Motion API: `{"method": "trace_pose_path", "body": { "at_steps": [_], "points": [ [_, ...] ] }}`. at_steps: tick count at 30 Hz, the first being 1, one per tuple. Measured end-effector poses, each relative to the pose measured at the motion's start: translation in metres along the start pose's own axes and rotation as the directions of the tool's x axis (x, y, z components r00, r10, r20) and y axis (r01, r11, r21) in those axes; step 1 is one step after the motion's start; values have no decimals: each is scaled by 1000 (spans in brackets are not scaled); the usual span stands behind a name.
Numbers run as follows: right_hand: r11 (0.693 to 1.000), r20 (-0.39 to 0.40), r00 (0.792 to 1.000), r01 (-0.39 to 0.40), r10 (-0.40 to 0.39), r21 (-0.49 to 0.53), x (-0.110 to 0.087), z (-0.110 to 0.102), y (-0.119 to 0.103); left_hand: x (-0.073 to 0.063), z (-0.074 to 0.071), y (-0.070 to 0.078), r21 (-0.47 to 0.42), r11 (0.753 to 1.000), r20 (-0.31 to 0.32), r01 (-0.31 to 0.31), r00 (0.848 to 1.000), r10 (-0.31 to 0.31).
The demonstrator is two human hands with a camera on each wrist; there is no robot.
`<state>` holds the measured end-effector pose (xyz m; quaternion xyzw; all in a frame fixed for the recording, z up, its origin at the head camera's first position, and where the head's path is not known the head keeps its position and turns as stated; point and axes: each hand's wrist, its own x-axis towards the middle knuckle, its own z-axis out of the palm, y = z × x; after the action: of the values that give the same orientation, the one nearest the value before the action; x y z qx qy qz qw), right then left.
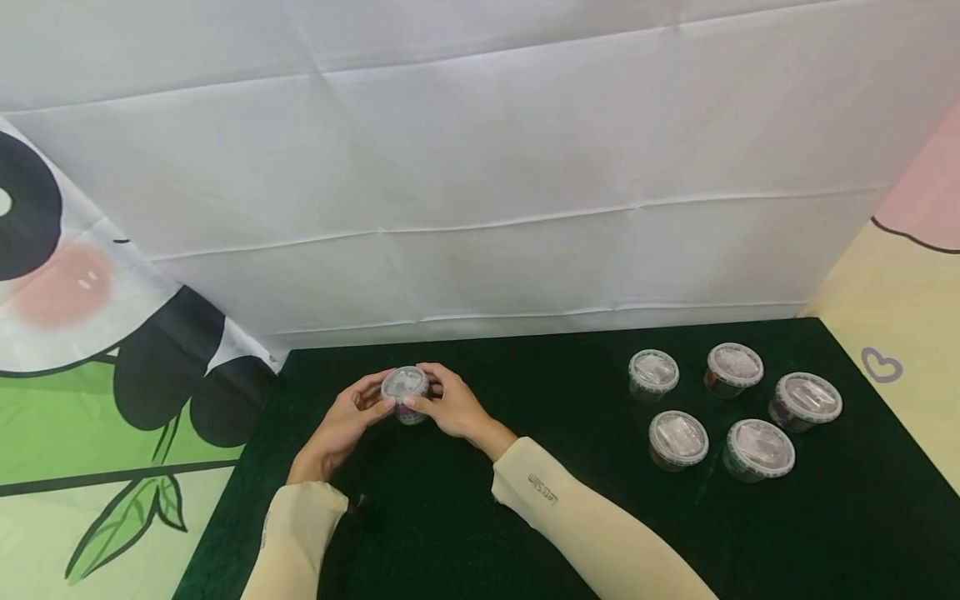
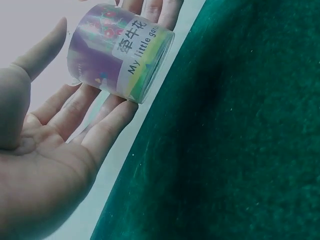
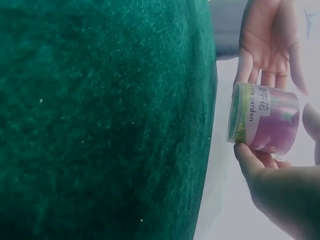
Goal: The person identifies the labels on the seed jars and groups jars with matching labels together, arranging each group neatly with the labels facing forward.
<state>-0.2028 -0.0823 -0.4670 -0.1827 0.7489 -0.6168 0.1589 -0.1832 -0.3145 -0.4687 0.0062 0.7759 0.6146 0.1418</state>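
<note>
Seen from the head camera, a small lidded tub (image 1: 406, 393) sat between both hands near the rear left corner of a dark green table (image 1: 525, 517), and only its clear lid showed. The wrist cameras revealed what that view hid: a purple and green label printed with "My little garden". The left hand (image 1: 347, 422) reached in from the left with its fingers fairly straight, their tips against the tub's side and the thumb apart. The right hand (image 1: 451, 404) came from the right, its thumb and fingers curled around the tub's body. Both forearms wore cream sleeves. Five more lidded tubs (image 1: 731, 404) stood clustered towards the table's rear right corner.
</note>
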Motion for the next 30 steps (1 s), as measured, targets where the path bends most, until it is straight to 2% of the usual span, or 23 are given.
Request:
{"method": "trace_pose_path", "body": {
  "at_steps": [9,20,30],
  "points": [
    [1000,-14,1000,-4,4,24,10,4,8,9,-5,-8,-12,1000,6,-15,1000,15],
    [1000,-37,999,11,-11,16,20,7,14,17,-8,-9,25,998,20,-52,998,51],
    [1000,-42,999,-15,15,-3,24,9,16,23,-10,-14,4,999,20,-44,999,44]
  ]
}}
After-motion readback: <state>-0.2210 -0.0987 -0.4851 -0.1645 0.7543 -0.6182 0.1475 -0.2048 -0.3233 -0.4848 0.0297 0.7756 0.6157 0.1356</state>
